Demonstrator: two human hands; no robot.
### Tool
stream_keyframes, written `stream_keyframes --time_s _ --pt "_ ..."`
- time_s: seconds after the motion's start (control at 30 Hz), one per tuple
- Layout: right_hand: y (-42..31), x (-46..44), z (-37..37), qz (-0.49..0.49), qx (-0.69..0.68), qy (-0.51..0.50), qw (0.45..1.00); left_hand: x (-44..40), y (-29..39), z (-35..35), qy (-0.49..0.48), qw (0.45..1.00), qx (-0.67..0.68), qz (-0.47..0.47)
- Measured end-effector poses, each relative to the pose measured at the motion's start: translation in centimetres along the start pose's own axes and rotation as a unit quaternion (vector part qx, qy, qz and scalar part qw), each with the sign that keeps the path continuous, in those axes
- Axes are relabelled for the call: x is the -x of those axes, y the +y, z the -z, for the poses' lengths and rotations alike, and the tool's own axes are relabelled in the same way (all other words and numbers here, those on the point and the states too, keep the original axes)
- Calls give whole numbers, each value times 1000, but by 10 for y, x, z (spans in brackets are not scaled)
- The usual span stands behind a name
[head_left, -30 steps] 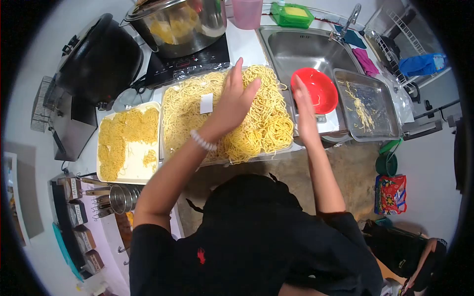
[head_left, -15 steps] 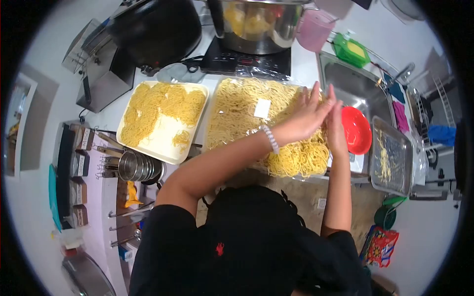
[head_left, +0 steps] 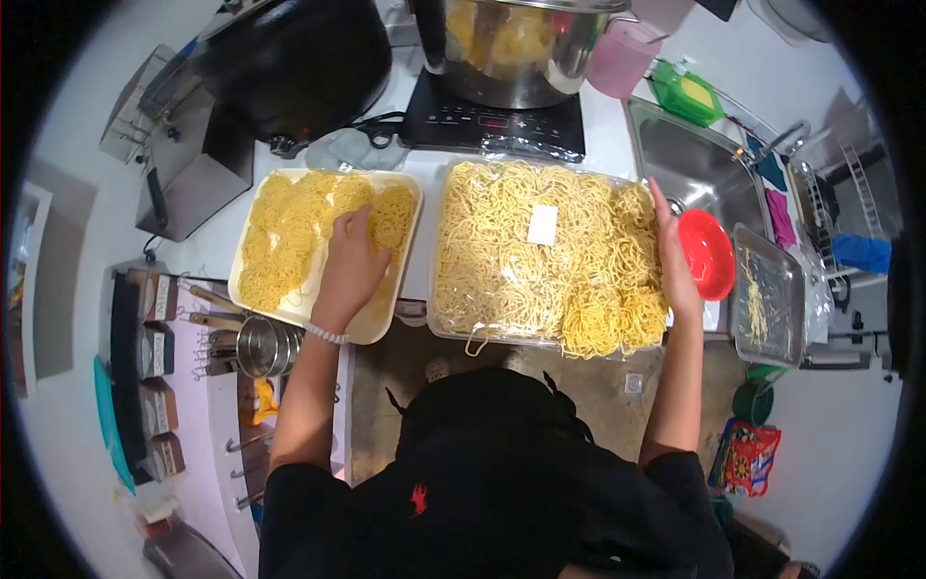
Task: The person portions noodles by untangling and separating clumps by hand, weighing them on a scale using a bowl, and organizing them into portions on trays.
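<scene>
Toward the cream tray's (head_left: 293, 302) right edge, noodles (head_left: 393, 218) are apparently arranged by curled left fingers (head_left: 359, 226), grip unclear; right fingers (head_left: 664, 212) outstretched; gentleness needed

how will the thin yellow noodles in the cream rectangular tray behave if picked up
The thin, tangled yellow noodles look likely to be floppy, since the strands bend and loop. A lifted bunch would probably drag neighbours along, as the strands lie matted together. Each handful may be fairly light, given how fine they look.
</scene>
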State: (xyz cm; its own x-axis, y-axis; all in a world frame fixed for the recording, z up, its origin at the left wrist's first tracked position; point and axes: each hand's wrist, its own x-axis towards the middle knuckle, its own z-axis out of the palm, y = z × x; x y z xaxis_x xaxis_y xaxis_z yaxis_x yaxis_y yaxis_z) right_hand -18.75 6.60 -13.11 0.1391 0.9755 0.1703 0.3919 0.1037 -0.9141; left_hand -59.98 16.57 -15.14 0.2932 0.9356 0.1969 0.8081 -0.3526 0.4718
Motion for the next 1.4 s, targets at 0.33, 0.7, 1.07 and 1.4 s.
stream_keyframes --time_s 0.33,0.7,1.07,1.4 --pt "-18 -1 -3 -25 -8 17 1000 -19 1 -23 -25 995 -57 77" --pt "-49 71 -19 11 81 188 979 -13 -20 76 -65 905 369 203" --pt "-27 60 -49 27 -8 216 976 -61 92 127 -171 830 527 -72" --pt "-84 90 -54 69 373 88 921 -56 190 -52 -248 896 205 -304"
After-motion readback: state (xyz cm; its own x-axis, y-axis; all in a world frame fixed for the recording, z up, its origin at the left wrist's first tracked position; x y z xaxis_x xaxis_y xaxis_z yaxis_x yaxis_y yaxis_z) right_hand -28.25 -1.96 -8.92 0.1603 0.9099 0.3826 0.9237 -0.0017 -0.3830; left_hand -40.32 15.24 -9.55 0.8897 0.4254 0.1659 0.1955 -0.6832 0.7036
